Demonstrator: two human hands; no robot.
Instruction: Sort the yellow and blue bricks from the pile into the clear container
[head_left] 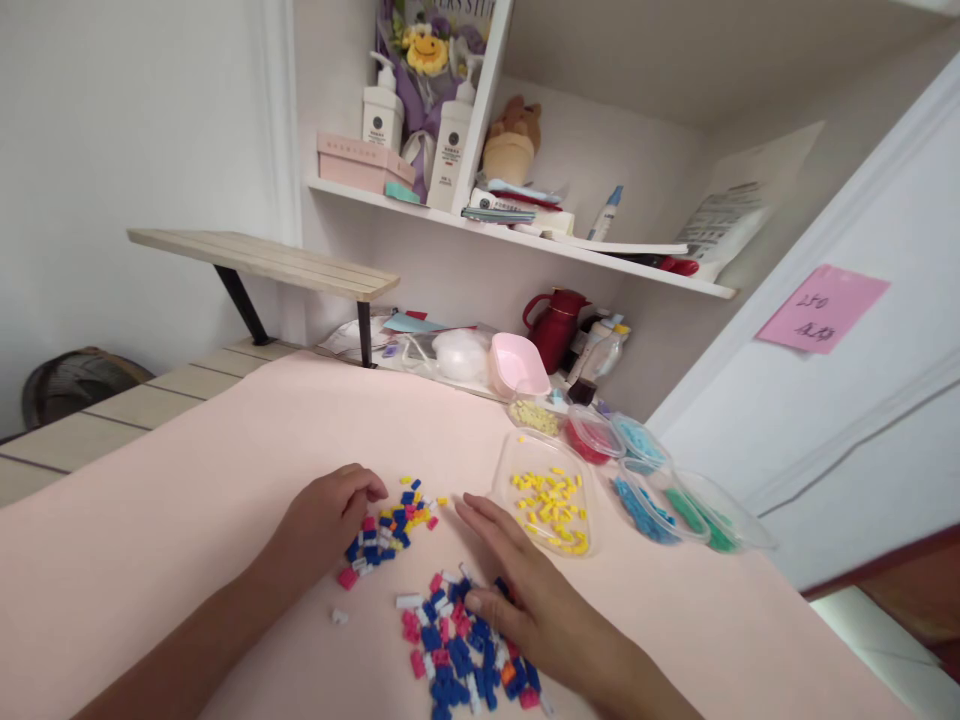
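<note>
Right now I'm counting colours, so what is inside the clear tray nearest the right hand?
The clear tray holds only loose yellow bricks, scattered over its floor. Nothing covers them; the right hand lies beside it on the pink sheet.

Bare pink mat [247, 470] left: free passage. Right blocked: yellow-brick tray [551, 495], container row [660, 480]. Brick piles [450, 625] centre.
</note>
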